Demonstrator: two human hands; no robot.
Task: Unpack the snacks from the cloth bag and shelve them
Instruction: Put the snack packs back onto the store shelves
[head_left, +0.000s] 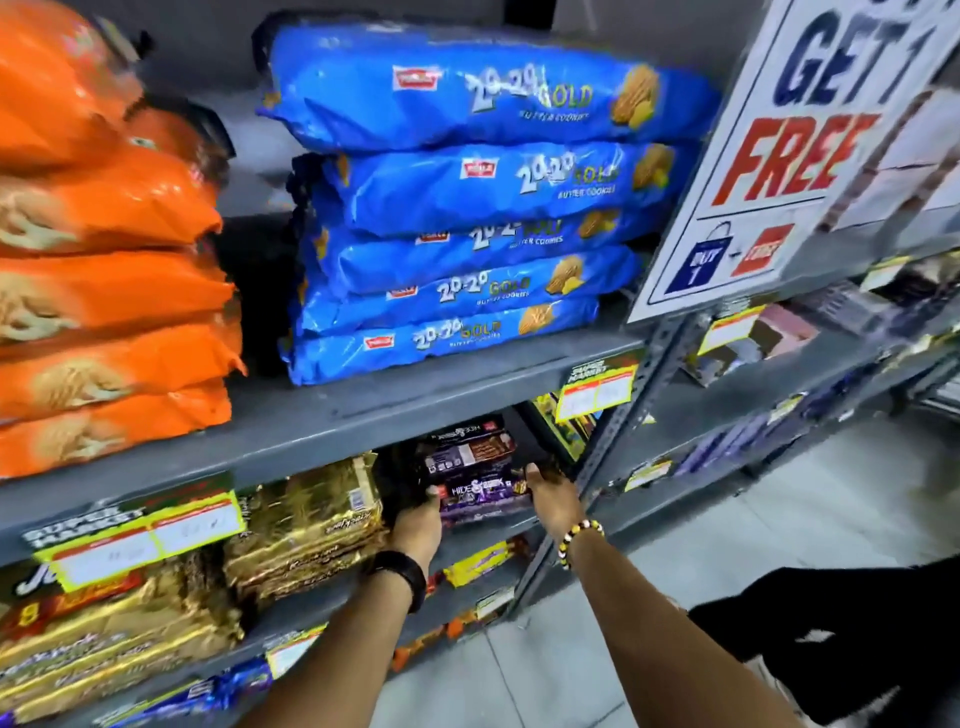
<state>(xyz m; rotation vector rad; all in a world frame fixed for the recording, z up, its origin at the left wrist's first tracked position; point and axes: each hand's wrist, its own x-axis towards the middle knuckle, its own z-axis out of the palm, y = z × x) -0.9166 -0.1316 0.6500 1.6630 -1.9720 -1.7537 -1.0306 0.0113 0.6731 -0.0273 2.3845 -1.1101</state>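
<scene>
Between left hand (417, 526), right hand (551, 500): purple snack pack (483, 496), fingers (432, 491) gripping ends.

On my feed both hands are on a purple Hide & Seek pack (478, 493) on the shelf under the grey shelf board (415, 410). The left hand (415, 525) grips its left end and the right hand (553, 499) its right end, thumbs on top. More dark packs (467, 447) are stacked right above it, with gold packs (306, 519) just beside it on the left. Up top there's a stack of blue 20-20 Gold packs (467, 208), with orange packs (104, 260) to its left. A "GET 1 FREE" sign (779, 156) hangs on the right. There's something black and cloth-like (831, 649) at lower right, can't tell what.
</scene>
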